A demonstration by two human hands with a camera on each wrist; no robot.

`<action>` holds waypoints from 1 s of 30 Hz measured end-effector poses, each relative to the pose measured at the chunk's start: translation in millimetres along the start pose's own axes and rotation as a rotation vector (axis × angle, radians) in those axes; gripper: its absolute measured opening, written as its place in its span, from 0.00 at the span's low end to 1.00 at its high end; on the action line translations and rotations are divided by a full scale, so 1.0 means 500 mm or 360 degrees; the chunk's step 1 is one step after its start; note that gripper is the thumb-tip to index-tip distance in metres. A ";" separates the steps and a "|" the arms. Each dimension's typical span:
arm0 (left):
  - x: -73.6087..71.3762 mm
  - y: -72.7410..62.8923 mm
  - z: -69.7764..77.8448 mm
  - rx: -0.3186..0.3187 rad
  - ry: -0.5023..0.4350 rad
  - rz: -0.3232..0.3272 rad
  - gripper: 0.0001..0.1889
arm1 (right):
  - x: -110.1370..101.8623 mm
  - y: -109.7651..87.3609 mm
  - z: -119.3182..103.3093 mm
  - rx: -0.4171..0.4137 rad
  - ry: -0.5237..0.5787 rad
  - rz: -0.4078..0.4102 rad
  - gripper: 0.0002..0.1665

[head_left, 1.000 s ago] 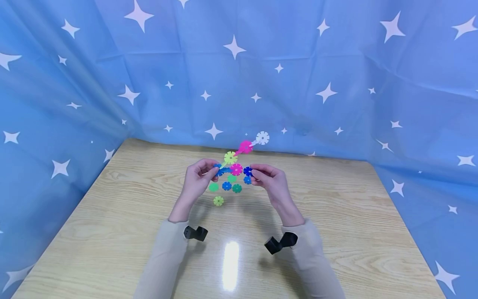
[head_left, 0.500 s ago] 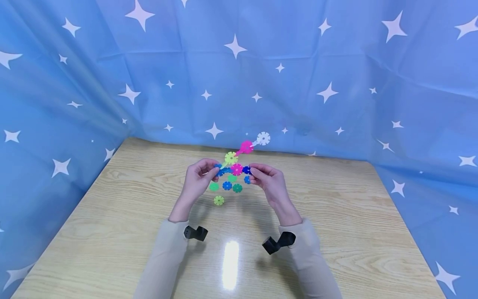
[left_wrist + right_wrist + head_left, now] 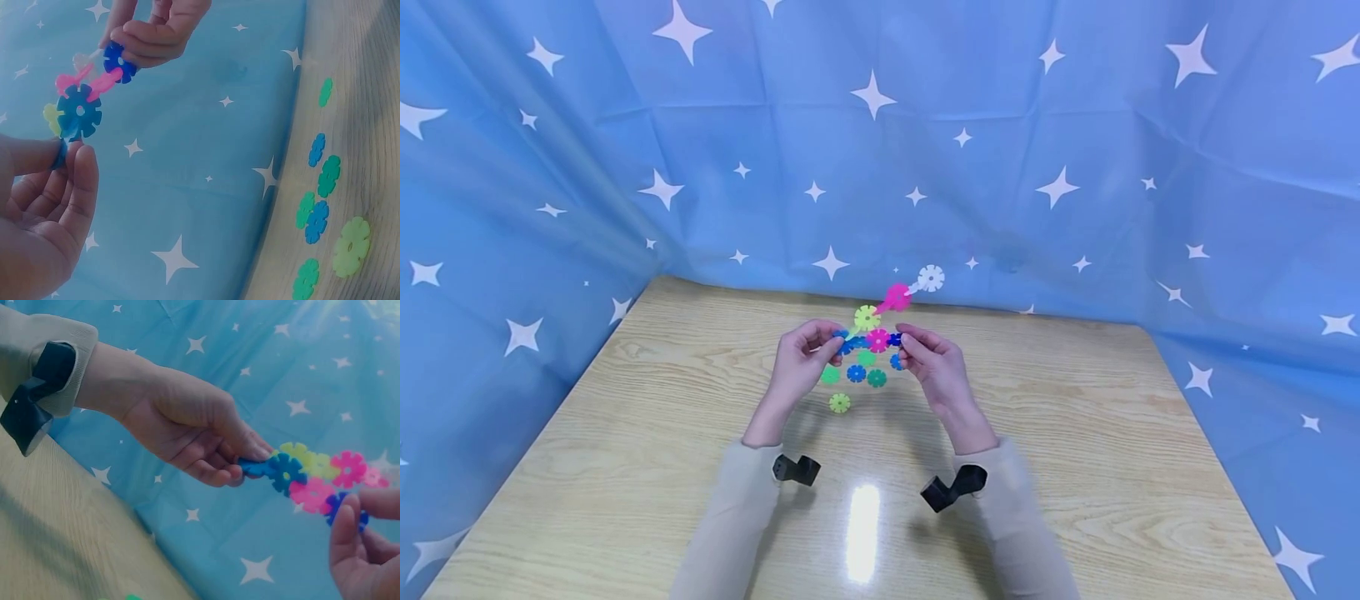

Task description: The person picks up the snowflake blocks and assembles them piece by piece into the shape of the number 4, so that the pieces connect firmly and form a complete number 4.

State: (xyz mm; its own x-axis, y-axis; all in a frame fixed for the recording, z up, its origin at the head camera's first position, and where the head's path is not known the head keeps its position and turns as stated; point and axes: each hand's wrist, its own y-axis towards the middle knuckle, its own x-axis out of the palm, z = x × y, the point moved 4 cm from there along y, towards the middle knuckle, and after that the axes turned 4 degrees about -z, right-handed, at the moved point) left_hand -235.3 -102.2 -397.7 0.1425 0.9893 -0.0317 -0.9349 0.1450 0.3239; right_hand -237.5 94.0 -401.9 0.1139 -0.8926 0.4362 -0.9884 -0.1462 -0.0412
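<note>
A chain of notched plastic snowflake discs is held up above the table. My left hand [image 3: 803,357] pinches its blue end disc [image 3: 255,466] between thumb and fingers. From there one branch runs through yellow-green discs [image 3: 867,317] and a pink one [image 3: 897,297] to a white disc [image 3: 931,277]. The other branch passes a teal-blue disc [image 3: 79,111] to a pink disc [image 3: 312,495]. My right hand [image 3: 937,369] pinches a dark blue disc [image 3: 119,62], whose edge meets that pink disc. How deep their slots interlock, I cannot tell.
Loose discs lie on the wooden table [image 3: 1075,433] below the hands: a yellow-green one [image 3: 839,403], a dark green one [image 3: 877,378], a blue one [image 3: 857,373] and several others. A blue star-printed curtain [image 3: 985,167] hangs behind and at both sides.
My right hand has moved slightly left, bringing the dark blue disc from just beside the pink disc against its edge. The chain and left hand have shifted slightly right.
</note>
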 end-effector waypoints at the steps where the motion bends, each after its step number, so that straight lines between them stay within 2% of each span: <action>1: 0.000 0.000 0.000 -0.0003 -0.0005 0.0009 0.06 | 0.001 0.000 0.003 -0.0014 0.0018 0.0019 0.14; 7: 0.002 -0.001 0.000 -0.0028 0.0011 0.0053 0.06 | 0.007 -0.003 0.023 -0.0132 0.0013 0.0106 0.21; 11: 0.003 -0.002 0.002 -0.0030 0.0026 0.0081 0.06 | 0.011 -0.005 0.033 -0.0234 0.0034 0.0141 0.21; 18: 0.006 -0.003 0.003 -0.0024 0.0033 0.0101 0.06 | 0.015 -0.008 0.041 -0.0408 -0.0060 0.0151 0.21; 30: 0.004 -0.006 0.002 -0.0024 0.0050 0.0106 0.06 | 0.019 -0.012 0.052 -0.0429 0.0001 0.0150 0.21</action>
State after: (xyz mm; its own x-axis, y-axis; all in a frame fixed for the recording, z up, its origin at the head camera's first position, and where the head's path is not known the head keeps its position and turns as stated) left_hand -232.1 -100.9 -397.5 0.0699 0.9967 -0.0402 -0.9469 0.0790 0.3118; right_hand -227.8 75.3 -420.6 0.0200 -0.8966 0.4424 -0.9857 0.0564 0.1589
